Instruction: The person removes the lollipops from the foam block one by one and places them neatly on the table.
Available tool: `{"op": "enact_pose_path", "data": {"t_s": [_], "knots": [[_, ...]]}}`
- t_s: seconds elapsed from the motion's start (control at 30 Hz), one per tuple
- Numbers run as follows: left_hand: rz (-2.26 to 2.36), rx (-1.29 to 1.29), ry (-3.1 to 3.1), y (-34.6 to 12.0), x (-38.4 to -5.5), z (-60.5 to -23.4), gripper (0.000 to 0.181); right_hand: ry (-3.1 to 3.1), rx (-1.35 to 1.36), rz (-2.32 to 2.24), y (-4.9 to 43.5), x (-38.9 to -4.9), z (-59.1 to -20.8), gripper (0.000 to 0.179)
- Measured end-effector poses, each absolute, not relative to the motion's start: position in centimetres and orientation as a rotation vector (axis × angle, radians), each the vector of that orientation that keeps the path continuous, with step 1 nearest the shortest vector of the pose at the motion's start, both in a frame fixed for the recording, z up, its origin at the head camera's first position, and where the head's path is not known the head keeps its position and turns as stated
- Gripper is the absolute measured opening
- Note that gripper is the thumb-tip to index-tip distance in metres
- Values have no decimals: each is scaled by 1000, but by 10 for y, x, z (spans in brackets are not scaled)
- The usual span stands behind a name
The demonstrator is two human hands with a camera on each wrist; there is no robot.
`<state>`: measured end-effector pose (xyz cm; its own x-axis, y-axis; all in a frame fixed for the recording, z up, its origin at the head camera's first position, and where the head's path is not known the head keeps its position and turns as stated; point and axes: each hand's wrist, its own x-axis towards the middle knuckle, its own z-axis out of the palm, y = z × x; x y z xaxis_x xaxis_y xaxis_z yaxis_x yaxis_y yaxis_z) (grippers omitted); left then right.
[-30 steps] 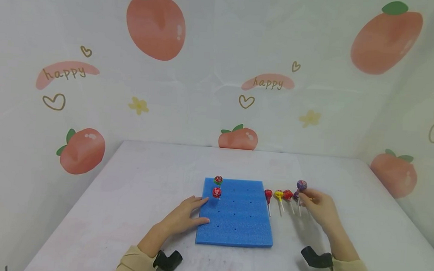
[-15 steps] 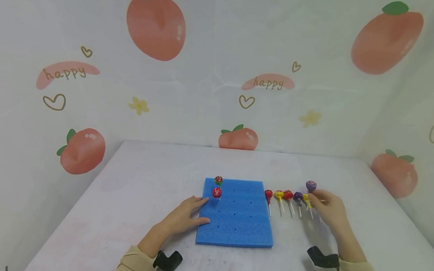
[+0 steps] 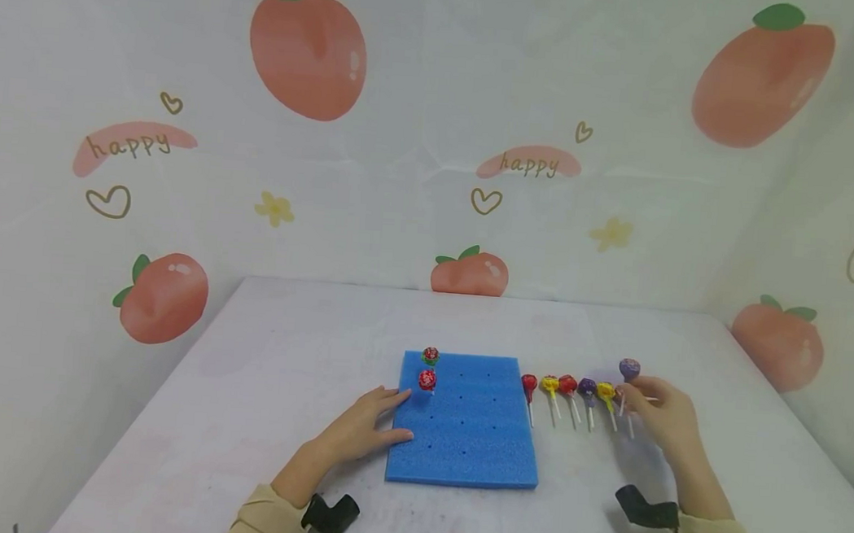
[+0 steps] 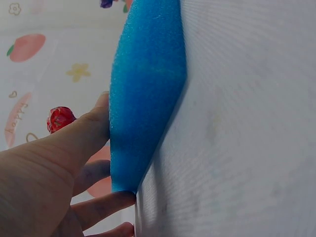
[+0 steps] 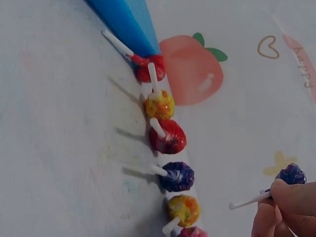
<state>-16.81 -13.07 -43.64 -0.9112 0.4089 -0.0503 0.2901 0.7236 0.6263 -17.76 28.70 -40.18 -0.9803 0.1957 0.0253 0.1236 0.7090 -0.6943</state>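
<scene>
A blue foam board (image 3: 479,433) with rows of small holes lies on the table. Two lollipops stand in its left column: a red-and-green one (image 3: 430,355) at the back and a red one (image 3: 427,379) in front of it. My left hand (image 3: 358,429) rests against the board's left edge, thumb and fingers spread. Between thumb and fingertips, my right hand (image 3: 666,413) pinches a purple lollipop (image 3: 629,368) by its stick, just under the candy and head up. The right wrist view shows the same purple lollipop (image 5: 292,174) with its white stick free below the grip.
Right of the board lies a row of lollipops: red (image 3: 529,384), yellow (image 3: 549,384), another red (image 3: 567,385), purple (image 3: 587,388) and another yellow (image 3: 606,394). A pinkish lollipop (image 5: 192,232) at the row's end is partly hidden. A printed cloth (image 3: 374,174) hangs behind the table.
Holding the purple lollipop, my right hand has moved right along the row, uncovering the lying purple and yellow lollipops. My left hand has stayed at the board's edge.
</scene>
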Motion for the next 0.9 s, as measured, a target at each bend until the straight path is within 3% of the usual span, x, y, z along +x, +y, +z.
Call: {"op": "enact_pose_path", "data": {"t_s": [0.9], "knots": [[953, 579, 2744, -131, -168, -436, 68, -2836, -500, 1152, 317, -178, -416, 49]]}}
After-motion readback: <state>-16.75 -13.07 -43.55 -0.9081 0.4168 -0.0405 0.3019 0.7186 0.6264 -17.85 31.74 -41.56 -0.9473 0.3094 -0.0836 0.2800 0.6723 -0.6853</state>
